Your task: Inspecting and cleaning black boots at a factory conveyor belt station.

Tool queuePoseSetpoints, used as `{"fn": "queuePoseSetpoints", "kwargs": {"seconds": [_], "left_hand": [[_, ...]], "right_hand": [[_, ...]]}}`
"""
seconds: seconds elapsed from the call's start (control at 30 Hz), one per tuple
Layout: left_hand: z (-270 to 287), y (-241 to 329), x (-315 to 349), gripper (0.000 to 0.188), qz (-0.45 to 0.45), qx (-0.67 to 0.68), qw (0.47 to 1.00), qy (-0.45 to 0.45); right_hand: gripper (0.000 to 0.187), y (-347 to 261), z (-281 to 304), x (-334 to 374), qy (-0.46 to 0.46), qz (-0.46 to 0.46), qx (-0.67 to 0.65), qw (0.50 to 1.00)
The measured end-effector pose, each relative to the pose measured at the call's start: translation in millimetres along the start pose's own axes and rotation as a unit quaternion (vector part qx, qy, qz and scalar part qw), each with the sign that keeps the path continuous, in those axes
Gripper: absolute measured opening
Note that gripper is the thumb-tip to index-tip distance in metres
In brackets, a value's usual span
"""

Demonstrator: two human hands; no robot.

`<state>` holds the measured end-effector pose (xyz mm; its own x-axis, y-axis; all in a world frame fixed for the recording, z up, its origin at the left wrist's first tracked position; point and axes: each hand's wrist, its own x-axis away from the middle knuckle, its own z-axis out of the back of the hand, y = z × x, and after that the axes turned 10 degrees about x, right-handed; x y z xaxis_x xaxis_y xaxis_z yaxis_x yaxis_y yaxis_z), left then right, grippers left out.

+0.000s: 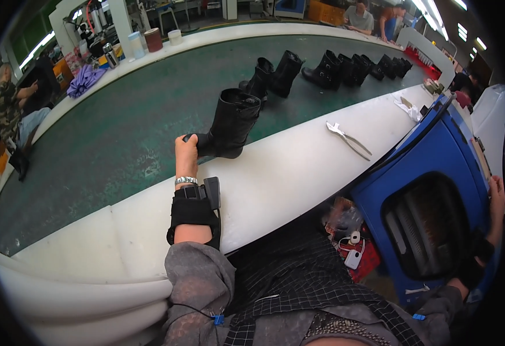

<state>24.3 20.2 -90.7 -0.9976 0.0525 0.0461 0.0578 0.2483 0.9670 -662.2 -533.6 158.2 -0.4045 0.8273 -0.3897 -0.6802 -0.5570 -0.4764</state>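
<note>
- Tall black boot (229, 124), leather-like, with a smooth, faintly creased shaft and a low heel (the sole mostly out of sight).
- Pose: shaft upright with a slight lean to the right, toe pointing left, open top facing upward and showing a dark lining.
- State: toe pinched in the left grip (186, 153), thumb across its upper side.
- Place: where the green belt (131, 121) meets the white counter (287, 179); whether the sole touches down cannot be told.
</note>
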Motion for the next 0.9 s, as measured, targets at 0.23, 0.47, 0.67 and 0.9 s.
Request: {"fn": "queuePoseSetpoints", "kwargs": {"seconds": [0.23,0.47,0.67,0.9], "left_hand": [[-2,-27,-10,0.032,0.054,0.038,0.998,-0.020],[9,-30,-12,0.032,0.093,0.033,0.992,-0.076],[3,-20,4,0.035,0.082,0.032,0.996,0.002],[-8,-19,3,0.034,0.079,0.018,0.997,0.003]], "right_hand": [[0.030,-35,4,9,0.090,0.030,0.062,0.994],[0.055,-21,4,1,0.170,-0.062,0.327,0.928],[0.056,-73,-16,31,0.262,-0.132,0.413,0.862],[0.016,-236,-151,77,0.201,0.198,-0.028,0.959]]}}
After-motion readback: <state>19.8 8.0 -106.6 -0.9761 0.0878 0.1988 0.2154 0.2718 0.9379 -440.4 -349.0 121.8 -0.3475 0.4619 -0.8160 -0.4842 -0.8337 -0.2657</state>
